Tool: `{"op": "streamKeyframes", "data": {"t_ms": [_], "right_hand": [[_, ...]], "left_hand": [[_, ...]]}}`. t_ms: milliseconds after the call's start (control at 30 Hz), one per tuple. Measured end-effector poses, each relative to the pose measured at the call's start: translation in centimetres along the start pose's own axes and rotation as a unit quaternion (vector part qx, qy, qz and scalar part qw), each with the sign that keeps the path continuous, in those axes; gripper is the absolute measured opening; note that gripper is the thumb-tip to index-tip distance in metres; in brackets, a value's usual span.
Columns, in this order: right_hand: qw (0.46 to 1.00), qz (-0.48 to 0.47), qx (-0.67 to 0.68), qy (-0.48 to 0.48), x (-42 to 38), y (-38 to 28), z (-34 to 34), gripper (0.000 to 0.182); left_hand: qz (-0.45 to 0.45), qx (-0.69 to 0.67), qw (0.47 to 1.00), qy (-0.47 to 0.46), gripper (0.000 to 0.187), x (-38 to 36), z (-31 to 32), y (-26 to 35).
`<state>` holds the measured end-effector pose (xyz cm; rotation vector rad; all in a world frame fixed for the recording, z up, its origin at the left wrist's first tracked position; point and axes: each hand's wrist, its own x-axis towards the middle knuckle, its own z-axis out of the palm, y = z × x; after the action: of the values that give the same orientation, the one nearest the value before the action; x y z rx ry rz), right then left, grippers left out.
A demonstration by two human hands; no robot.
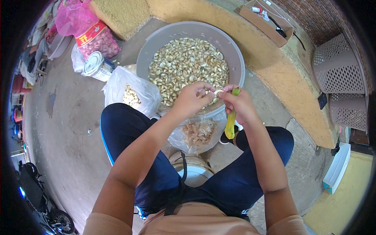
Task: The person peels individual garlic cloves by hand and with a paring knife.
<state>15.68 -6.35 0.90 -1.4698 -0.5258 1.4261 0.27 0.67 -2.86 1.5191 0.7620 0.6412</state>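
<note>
My left hand (192, 98) is closed, with thumb and forefinger pinched at a pale garlic clove (218, 93) above the near edge of a basin. My right hand (239, 105) touches the same clove with its fingertips. Across the right palm it also grips a yellow-green cutter (230, 124), whose ridged end points down toward my knee; the blade cannot be made out. Below and beyond both hands, the big grey basin (141, 58) holds a mass of unpeeled-looking garlic cloves (188, 64).
A white plastic bag (147, 92) with pale peeled cloves stands left of the basin; a clear bag of brown skins (197, 133) lies between my knees. A paint bucket (98, 66) and a pink mesh sack (100, 41) stand farther left. A yellow ledge (274, 74) curves behind.
</note>
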Motion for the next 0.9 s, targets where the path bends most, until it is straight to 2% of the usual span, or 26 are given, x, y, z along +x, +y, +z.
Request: {"op": "streamKeyframes", "data": {"t_ms": [167,267,567,767,900], "right_hand": [[0.998,0.029,0.048,-0.008,-0.2,0.3,0.6,0.017],[0.999,0.024,0.023,-0.009,-0.2,0.7,0.7,0.023],[0.994,-0.058,-0.093,0.010,-0.4,1.4,1.9,0.020],[0.997,-0.031,-0.067,-0.034,-0.4,1.3,1.9,0.020],[0.995,-0.011,-0.069,-0.074,-0.4,0.6,1.3,0.020]], "left_hand": [[-0.039,0.150,0.988,0.019,0.016,-0.8,0.0,2.7],[-0.009,0.187,0.980,0.065,0.014,-0.8,0.3,1.8],[0.037,0.280,0.952,0.120,0.011,-0.7,0.1,1.4],[0.063,0.292,0.946,0.126,0.010,-0.8,0.1,1.3],[0.039,0.270,0.957,0.104,0.011,-0.8,-0.1,1.6]]}}
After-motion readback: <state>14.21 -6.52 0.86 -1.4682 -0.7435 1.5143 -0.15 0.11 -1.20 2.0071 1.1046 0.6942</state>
